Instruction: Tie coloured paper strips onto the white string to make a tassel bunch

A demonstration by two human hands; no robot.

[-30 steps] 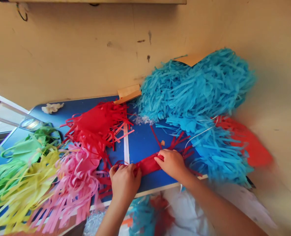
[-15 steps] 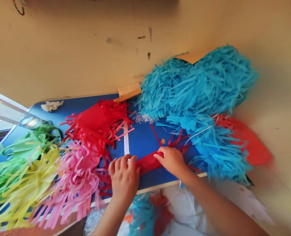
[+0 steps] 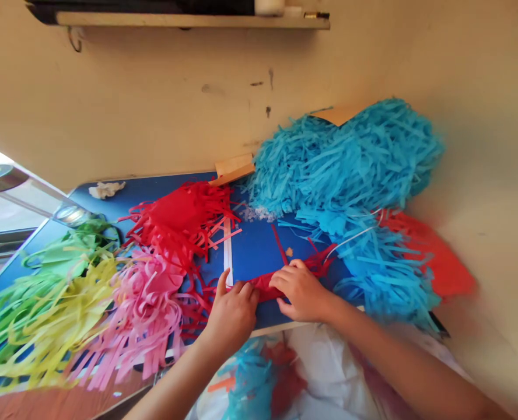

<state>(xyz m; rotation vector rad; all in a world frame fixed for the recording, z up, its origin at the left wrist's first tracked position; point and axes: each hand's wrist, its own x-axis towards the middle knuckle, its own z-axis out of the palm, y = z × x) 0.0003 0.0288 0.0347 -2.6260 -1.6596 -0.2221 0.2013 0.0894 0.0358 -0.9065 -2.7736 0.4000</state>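
Between my hands lies a narrow folded strip of red tissue paper [image 3: 265, 286], its fringed ends spreading out on both sides. My left hand [image 3: 235, 309] is closed on the strip's left part, with one finger sticking up. On the right part, my right hand [image 3: 300, 291] has its fingers curled over the paper, hiding some of it. Just left of my left hand are a pink fringed paper bundle [image 3: 147, 291] and a red fringed bundle [image 3: 175, 210]. A white string [image 3: 350, 240] runs close to the strip's right end.
A big pile of blue fringed paper [image 3: 350, 157] fills the right of the blue table [image 3: 254, 251], beside a red paper piece [image 3: 438, 254]. Yellow [image 3: 66, 312] and green [image 3: 66, 256] fringes lie at the left. A shelf [image 3: 189, 21] juts from the wall above.
My right hand has shifted slightly left and down, bringing the hands nearer each other along the strip. The left hand's fingers have curled over it. The view has tilted up, showing the shelf.
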